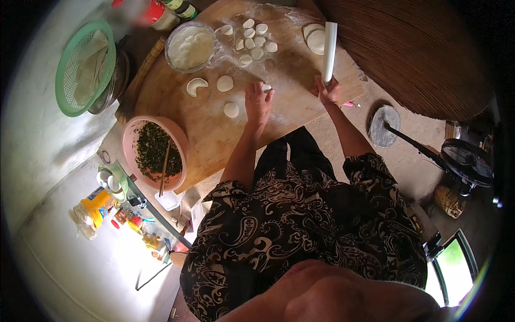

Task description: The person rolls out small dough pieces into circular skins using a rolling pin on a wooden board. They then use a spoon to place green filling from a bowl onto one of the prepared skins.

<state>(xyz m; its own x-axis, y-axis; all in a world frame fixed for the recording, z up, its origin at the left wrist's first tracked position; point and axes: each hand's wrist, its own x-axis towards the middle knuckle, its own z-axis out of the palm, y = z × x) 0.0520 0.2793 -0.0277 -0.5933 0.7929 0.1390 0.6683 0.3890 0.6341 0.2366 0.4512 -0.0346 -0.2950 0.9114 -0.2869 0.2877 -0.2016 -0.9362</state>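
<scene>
On a floured wooden board (281, 72), my left hand (258, 104) has a small dough piece (266, 87) between thumb and fingers. My right hand (328, 89) grips the lower end of a white rolling pin (330, 48), which partly covers overlapping flat dough rounds (316, 40). Several small dough discs (259, 40) lie beyond my left hand. A glass bowl of flour (190, 47) stands to their left. Two dough rounds (225, 83) and a crescent-shaped dough piece (197, 86) lie left of my left hand. A pink basin (185, 161) holds chopped green filling (155, 153) and chopsticks (165, 169).
A green plastic basket (64, 80) leans by the wall at the left. A large round brown woven-looking surface (414, 52) adjoins the board's right side. On the floor at the right lies a black fan (466, 161) with a round base (385, 125). Jars stand at the far left edge.
</scene>
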